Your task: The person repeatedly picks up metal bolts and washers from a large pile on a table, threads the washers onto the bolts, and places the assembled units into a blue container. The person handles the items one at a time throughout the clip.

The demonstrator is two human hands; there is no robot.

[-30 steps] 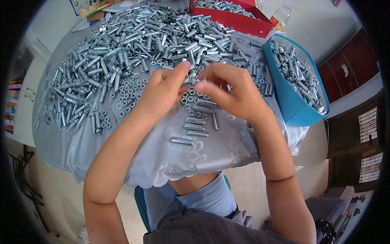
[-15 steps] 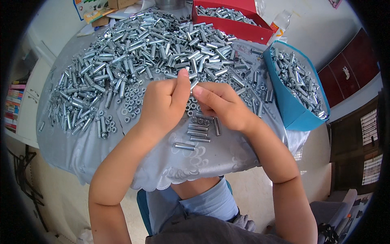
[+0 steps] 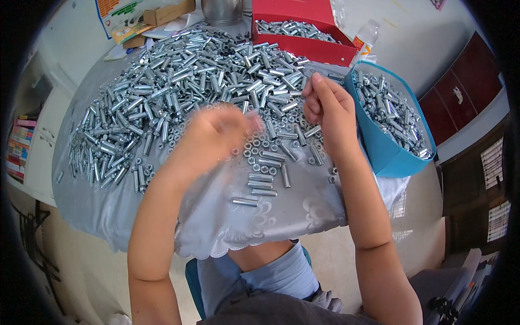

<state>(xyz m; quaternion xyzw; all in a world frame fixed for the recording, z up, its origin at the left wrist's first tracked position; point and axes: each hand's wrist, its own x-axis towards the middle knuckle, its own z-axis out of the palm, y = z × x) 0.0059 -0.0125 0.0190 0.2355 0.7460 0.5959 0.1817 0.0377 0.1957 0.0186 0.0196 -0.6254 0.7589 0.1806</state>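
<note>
My left hand (image 3: 214, 135) is smeared by motion over the near edge of a big heap of metal sleeves and anchor bolts (image 3: 179, 70). A shiny metal sleeve shows by its fingertips, but whether they grip it cannot be told. To the right, my right hand (image 3: 335, 116) is raised with fingers curled and thumb and forefinger close together, near the blue container (image 3: 392, 168). What it pinches, if anything, is hidden. Loose hex nuts (image 3: 253, 160) lie between the hands. Nearer me, several short metal sleeves (image 3: 262, 184) lie roughly in a row, with one sleeve (image 3: 244, 202) apart.
Bolts with sleeves fill the blue container at the right. Behind it stand a red box (image 3: 325, 52) of metal parts and a plastic bottle (image 3: 366, 37). A metal pot (image 3: 222, 12) and a small cardboard box (image 3: 168, 12) sit at the back. A grey patterned cloth (image 3: 211, 216) covers the table.
My hands were together over the nuts and have parted. The right moved right and up toward the blue container; the left stayed near the heap's front and is now in fast motion.
</note>
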